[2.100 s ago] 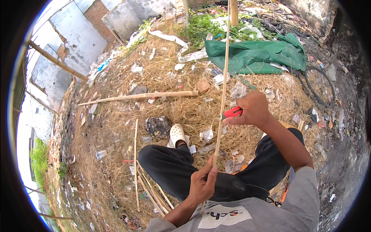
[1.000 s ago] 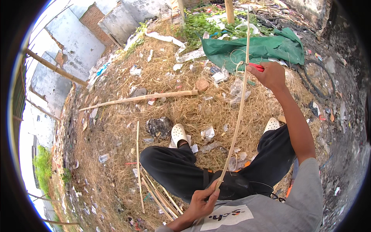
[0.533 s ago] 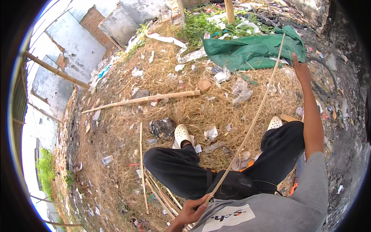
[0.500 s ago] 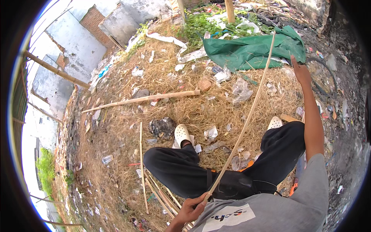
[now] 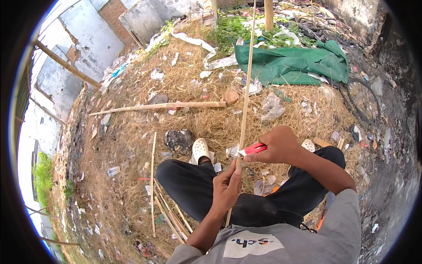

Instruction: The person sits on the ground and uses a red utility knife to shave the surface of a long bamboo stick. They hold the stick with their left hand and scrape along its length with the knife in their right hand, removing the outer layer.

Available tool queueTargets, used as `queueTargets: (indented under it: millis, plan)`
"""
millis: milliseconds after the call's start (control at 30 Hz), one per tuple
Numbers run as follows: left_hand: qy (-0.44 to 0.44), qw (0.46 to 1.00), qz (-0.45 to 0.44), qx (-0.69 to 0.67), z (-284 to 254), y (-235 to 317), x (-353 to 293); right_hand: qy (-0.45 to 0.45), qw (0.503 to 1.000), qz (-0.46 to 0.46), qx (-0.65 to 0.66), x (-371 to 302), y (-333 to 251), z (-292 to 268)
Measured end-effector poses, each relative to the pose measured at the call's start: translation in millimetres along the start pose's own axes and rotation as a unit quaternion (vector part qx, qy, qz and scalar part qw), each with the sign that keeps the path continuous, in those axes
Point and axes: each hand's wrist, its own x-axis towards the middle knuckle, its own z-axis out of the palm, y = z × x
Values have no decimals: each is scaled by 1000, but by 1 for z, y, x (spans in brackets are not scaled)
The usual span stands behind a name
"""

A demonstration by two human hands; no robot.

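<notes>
A long, thin bamboo strip (image 5: 247, 94) runs from my lap away to the far edge of the view. My left hand (image 5: 227, 187) pinches it near its lower part, above my crossed legs. In my right hand (image 5: 279, 147) is a red utility knife (image 5: 256, 148), fingers closed round its handle. Its short pale blade meets the strip just beyond my left fingertips. Several more bamboo strips (image 5: 176, 221) lie on the ground left of my knee, partly hidden by my left arm.
A thicker bamboo pole (image 5: 162, 105) lies across the dry grass ahead. Beyond it is a crumpled green tarp (image 5: 292, 64), with a black hose (image 5: 373, 99) to its right. A dark stone (image 5: 179, 140) sits by my left shoe. Litter covers the ground; an upright post (image 5: 268, 15) stands far off.
My right hand has come back from the strip's far end and now holds the red knife against it. My left hand has moved forward, and the strip has swung more upright in view.
</notes>
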Motion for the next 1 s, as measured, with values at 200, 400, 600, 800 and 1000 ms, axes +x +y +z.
queueTargets:
  millis: [200,400,600,800,1000]
  plan:
    - [12,999,20,43,5,1,-2,58,997,-50,15,0,1,2]
    - [-3,994,31,105,4,3,-6,128,990,-4,-67,14,30,3]
    - [-8,994,33,104,2,2,-11,98,994,-28,-41,4,11,0]
    - [-33,992,-3,118,-1,8,-29,159,984,29,-79,18,52,-1]
    - [-54,990,-24,130,-7,15,-46,174,977,66,-102,27,63,-14]
